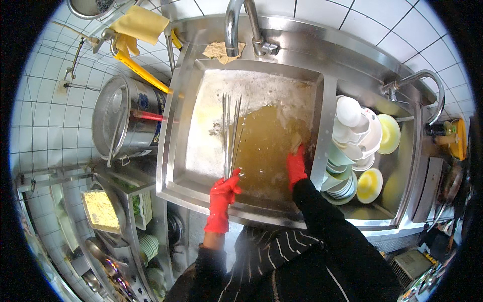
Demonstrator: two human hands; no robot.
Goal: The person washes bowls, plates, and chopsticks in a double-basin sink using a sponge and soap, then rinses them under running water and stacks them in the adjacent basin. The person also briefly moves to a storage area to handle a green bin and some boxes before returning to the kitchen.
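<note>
My left hand (224, 190), in a red rubber glove, grips a bundle of long thin metal skewers (227, 139) by their near end. They stick up over the left part of a stainless steel sink (171, 188) filled with murky brown water and foam (260, 143). At the basin's right side my right hand (297, 166), also in a red glove, reaches into the water. Its fingers are submerged or blurred, so whether it holds anything cannot be told. A curved metal faucet (232, 30) hangs over the back edge, beside a crumpled beige cloth (222, 52).
Stacked bowls and plates (349, 151) fill much of the right basin, under a second faucet (426, 75). A large steel pot (124, 117) stands left of the sink, near a yellow hose (141, 71). A rack (132, 188) at lower left holds a tray of yellow food (101, 211).
</note>
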